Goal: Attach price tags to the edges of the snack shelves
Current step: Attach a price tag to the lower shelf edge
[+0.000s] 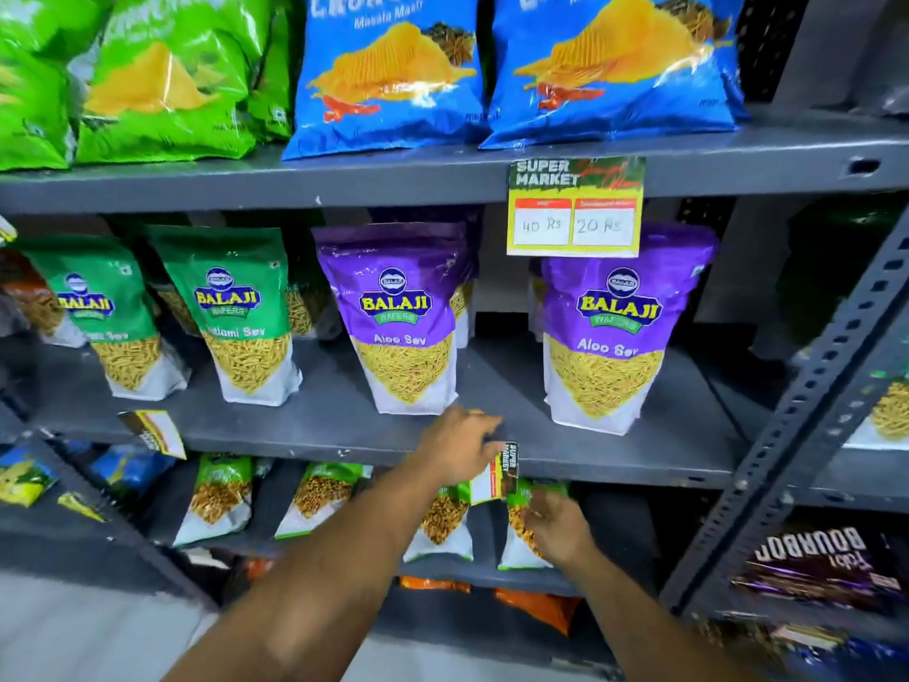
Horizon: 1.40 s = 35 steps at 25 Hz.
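The left hand [455,447] is at the front edge of the middle shelf [615,467], just below and between the 2 purple Aloo Sev bags [406,327]. Its grip is closed on a price tag [497,472], which is pinched at its upper end and hangs tilted against the shelf edge. The tag carries a "SUPER MARKET" header on a dark band and a white and red panel below it.

The right hand [553,526] is just below and to the right of that tag, in front of the snack pouches [438,521] on the lower shelf. Its fingers are curled loosely; whether they hold anything cannot be determined. It does not visibly touch the tag.

A second price tag [576,206] is already fixed to the edge of the upper shelf [246,189], below the blue chip bags [388,71]. It reads 40 Rs and 20 Rs. A third price tag [155,433] sits tilted on the middle shelf edge at the left, near the green Balaji bags [236,307].

Green chip bags [147,76] occupy the upper shelf at the left. A slotted grey upright [806,406] stands at the right of the shelving.
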### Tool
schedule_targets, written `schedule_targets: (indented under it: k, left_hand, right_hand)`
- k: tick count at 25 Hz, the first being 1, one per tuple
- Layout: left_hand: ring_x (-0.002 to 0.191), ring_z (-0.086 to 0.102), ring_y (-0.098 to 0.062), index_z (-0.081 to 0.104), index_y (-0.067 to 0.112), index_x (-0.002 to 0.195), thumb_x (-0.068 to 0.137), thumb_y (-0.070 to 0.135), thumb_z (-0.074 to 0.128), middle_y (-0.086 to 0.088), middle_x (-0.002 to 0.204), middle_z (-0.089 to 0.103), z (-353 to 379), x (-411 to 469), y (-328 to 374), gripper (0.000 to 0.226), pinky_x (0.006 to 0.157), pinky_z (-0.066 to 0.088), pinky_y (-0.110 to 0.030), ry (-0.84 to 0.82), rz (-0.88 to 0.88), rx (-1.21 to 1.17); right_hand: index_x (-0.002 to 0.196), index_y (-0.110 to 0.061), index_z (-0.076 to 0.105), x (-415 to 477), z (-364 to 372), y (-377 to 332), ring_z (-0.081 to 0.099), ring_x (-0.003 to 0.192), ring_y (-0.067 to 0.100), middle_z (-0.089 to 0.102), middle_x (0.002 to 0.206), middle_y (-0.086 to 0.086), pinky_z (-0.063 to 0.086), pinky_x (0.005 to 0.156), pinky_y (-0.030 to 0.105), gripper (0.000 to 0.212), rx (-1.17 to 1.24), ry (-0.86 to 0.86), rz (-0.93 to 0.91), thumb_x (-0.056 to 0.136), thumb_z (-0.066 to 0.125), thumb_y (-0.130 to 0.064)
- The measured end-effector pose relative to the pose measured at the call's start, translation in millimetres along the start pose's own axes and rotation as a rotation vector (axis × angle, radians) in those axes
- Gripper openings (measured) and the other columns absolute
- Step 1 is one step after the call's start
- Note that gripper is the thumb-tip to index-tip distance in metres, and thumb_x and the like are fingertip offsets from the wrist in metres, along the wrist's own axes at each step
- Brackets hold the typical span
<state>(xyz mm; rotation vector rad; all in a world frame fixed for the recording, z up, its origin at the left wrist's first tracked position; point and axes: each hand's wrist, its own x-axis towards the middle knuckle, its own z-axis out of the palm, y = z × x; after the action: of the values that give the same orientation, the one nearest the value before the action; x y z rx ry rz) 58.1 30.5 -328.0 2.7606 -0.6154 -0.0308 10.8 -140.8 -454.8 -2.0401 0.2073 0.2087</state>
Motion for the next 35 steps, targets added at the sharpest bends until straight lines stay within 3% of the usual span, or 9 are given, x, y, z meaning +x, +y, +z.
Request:
schedule_targets:
  k: [3, 5, 7, 11, 14, 17, 22, 27, 35]
  left_hand:
    - [0.095, 0.065, -0.026, 0.068, 0.018, 0.108, 0.081, 0.035, 0.06, -0.007, 0.097, 0.073, 11.9, 18.2, -6.2, 0.032, 0.084, 0.05, -0.035, 0.019, 0.074, -0.096]
    - [0.087, 0.066, -0.021, 0.073, 0.021, 0.091, 0.08, 0.031, 0.06, -0.003, 0.089, 0.075, 14.9, 23.1, -10.5, 0.02, 0.079, 0.051, -0.035, 0.041, 0.123, -0.155]
    - [0.081, 0.066, -0.019, 0.072, 0.021, 0.084, 0.081, 0.033, 0.058, -0.001, 0.084, 0.075, 19.4, 16.3, -13.4, 0.019, 0.076, 0.051, -0.035, 0.074, 0.135, -0.189]
    - [0.076, 0.066, -0.013, 0.068, 0.022, 0.084, 0.083, 0.035, 0.057, 0.003, 0.081, 0.075, 43.7, -26.3, -23.6, 0.017, 0.072, 0.051, -0.029, 0.234, -0.043, -0.368]
    - [0.069, 0.065, -0.008, 0.066, 0.022, 0.083, 0.08, 0.031, 0.063, 0.004, 0.074, 0.074, 66.1, -54.3, -28.6, 0.01, 0.068, 0.051, -0.027, 0.315, -0.195, -0.476]
    - [0.069, 0.065, -0.01, 0.068, 0.02, 0.079, 0.079, 0.029, 0.066, 0.004, 0.072, 0.075, 76.7, -59.3, -25.4, 0.009, 0.066, 0.051, -0.028, 0.303, -0.269, -0.473]
    - [0.067, 0.065, -0.014, 0.069, 0.025, 0.082, 0.082, 0.032, 0.065, 0.005, 0.074, 0.075, 80.8, -48.9, -17.6, 0.009, 0.06, 0.044, -0.023, 0.316, -0.384, -0.417]
    - [0.062, 0.062, -0.018, 0.063, 0.025, 0.076, 0.084, 0.037, 0.06, 0.002, 0.065, 0.07, 74.5, -42.8, -17.8, 0.014, 0.056, 0.044, -0.026, 0.3, -0.416, -0.375]
    - [0.072, 0.065, -0.019, 0.066, 0.025, 0.081, 0.085, 0.04, 0.059, 0.005, 0.075, 0.073, 65.5, -40.9, -20.6, 0.017, 0.06, 0.045, -0.027, 0.356, -0.376, -0.331]
  right_hand:
    - [0.074, -0.026, 0.067, 21.5, 23.9, 7.6, 0.052, 0.064, 0.016, 0.06, 0.066, -0.008, 0.04, 0.063, 0.031, 0.019, 0.249, 0.015, 0.033, 0.081, 0.062, -0.01]
    - [0.056, -0.024, 0.057, 20.2, 28.9, 0.5, 0.04, 0.057, 0.015, 0.047, 0.055, -0.006, 0.031, 0.06, 0.033, 0.028, 0.337, 0.057, 0.043, 0.083, 0.063, -0.017]
    - [0.052, -0.019, 0.05, 6.9, 29.8, -5.3, 0.036, 0.053, 0.013, 0.041, 0.052, -0.003, 0.03, 0.059, 0.033, 0.034, 0.366, 0.133, 0.014, 0.08, 0.065, -0.03]
    - [0.066, -0.011, 0.069, -18.2, 14.3, -0.4, 0.053, 0.059, 0.007, 0.064, 0.061, -0.005, 0.042, 0.062, 0.03, 0.019, 0.361, 0.245, -0.076, 0.085, 0.067, -0.012]
    - [0.079, -0.018, 0.076, -29.9, -8.4, -2.0, 0.063, 0.081, 0.0, 0.07, 0.081, -0.007, 0.045, 0.071, 0.01, 0.01, 0.122, 0.245, -0.172, 0.082, 0.069, -0.011]
    - [0.084, -0.016, 0.075, -30.3, -21.0, -15.3, 0.062, 0.074, 0.001, 0.067, 0.076, -0.013, 0.04, 0.067, 0.0, 0.007, -0.037, 0.279, -0.184, 0.08, 0.071, -0.012]
    - [0.077, -0.025, 0.067, -16.7, -30.6, -31.5, 0.065, 0.069, 0.003, 0.067, 0.068, -0.015, 0.049, 0.069, 0.02, 0.009, -0.047, 0.337, -0.057, 0.079, 0.073, -0.019]
    - [0.081, -0.024, 0.069, -12.4, -34.9, -39.0, 0.065, 0.071, 0.005, 0.064, 0.067, -0.018, 0.05, 0.067, 0.023, 0.003, -0.12, 0.324, -0.035, 0.081, 0.071, -0.027]
    - [0.08, -0.028, 0.069, -16.8, -38.6, -50.0, 0.065, 0.073, 0.004, 0.069, 0.073, -0.015, 0.05, 0.067, 0.023, 0.003, -0.092, 0.348, -0.096, 0.082, 0.07, -0.028]
